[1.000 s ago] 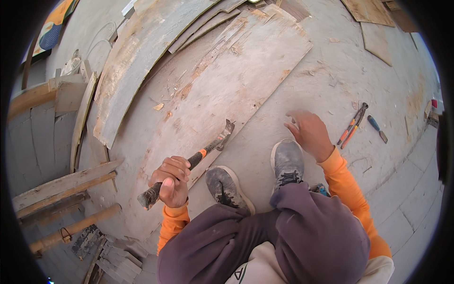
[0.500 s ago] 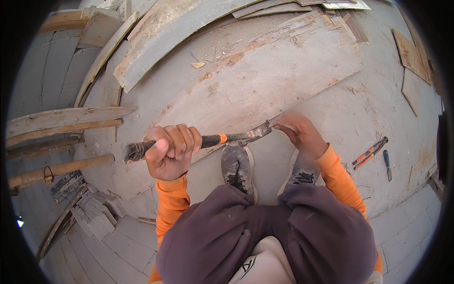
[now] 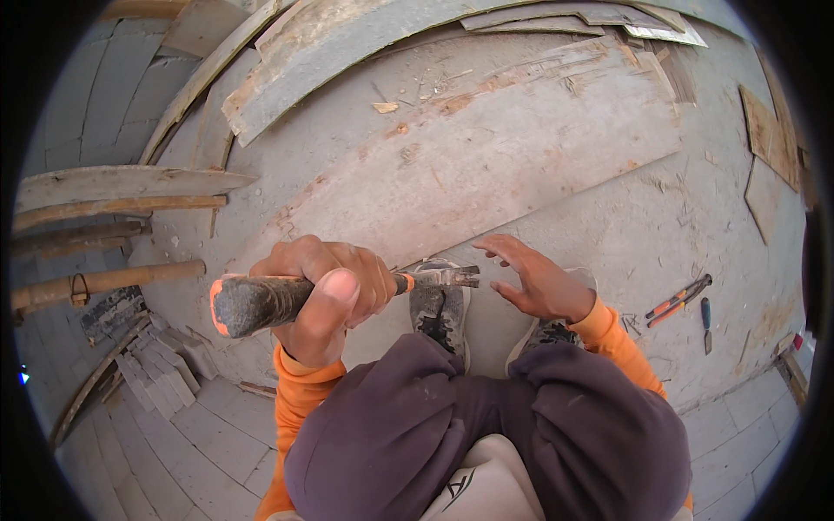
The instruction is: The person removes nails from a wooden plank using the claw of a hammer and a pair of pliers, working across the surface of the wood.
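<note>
My left hand (image 3: 328, 291) is wrapped round the black and orange handle of a claw hammer (image 3: 252, 306). The handle's butt points left, toward the camera, and the metal head lies to the right, above my left shoe (image 3: 439, 317). Just beyond the head, my right hand (image 3: 543, 280) is open with thumb and fingers apart, holding nothing. A gap shows between its fingertips and the hammer. Past both hands, a large worn plywood board (image 3: 495, 161) lies flat on the floor, its far edge splintered.
To the right lie orange-handled pliers (image 3: 678, 300), a blue-handled tool with a flat blade (image 3: 707, 326) and a few nails (image 3: 632, 326). Curved boards (image 3: 334, 65) lie beyond the plywood. A bamboo pole (image 3: 122, 282) and stacked grey slabs (image 3: 156, 369) are at the left.
My left hand has raised the hammer's butt toward the camera, and its head has shifted left. My right hand, formerly with fingers together at the head, has spread them and is clear of it.
</note>
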{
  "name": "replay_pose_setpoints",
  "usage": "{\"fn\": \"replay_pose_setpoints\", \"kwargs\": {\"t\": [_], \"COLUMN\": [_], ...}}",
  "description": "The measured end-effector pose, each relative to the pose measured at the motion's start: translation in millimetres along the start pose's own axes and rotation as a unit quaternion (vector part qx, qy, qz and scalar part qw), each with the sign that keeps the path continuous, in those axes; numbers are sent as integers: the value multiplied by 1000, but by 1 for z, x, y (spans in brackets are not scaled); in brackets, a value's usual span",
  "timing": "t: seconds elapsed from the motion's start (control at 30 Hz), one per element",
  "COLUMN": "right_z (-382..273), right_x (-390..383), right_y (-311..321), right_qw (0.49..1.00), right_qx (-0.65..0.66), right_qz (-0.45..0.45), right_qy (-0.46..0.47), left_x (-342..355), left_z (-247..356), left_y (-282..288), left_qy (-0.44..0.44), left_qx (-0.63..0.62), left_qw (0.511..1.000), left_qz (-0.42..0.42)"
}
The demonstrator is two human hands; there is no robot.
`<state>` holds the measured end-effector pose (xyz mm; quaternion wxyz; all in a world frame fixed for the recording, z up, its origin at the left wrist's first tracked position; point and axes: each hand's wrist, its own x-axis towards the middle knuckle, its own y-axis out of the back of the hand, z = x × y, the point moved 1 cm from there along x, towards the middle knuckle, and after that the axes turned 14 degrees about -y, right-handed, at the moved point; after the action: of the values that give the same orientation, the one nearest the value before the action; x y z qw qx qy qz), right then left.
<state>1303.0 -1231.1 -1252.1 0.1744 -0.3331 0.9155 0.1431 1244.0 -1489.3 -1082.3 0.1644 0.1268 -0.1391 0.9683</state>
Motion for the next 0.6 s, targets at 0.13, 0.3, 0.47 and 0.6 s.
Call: {"fn": "replay_pose_setpoints", "kwargs": {"t": [0.13, 0.3, 0.47, 0.6], "right_z": [-12, -9, -28, -17], "right_x": [9, 3, -10, -52], "right_y": [-14, -15, -5, 47], "right_qw": [998, 989, 988, 999], "right_qx": [18, -17, 93, -38], "right_qz": [-63, -139, -120, 3], "right_qy": [-17, -54, 21, -3], "left_x": [4, 1, 1, -14], "left_z": [-2, 6, 17, 36], "left_y": [0, -1, -12, 9], "left_qy": [-5, 43, 103, 79], "left_qx": [-52, -13, 166, 235], "left_qw": [999, 999, 980, 963], "left_qz": [4, 25, 30, 107]}}
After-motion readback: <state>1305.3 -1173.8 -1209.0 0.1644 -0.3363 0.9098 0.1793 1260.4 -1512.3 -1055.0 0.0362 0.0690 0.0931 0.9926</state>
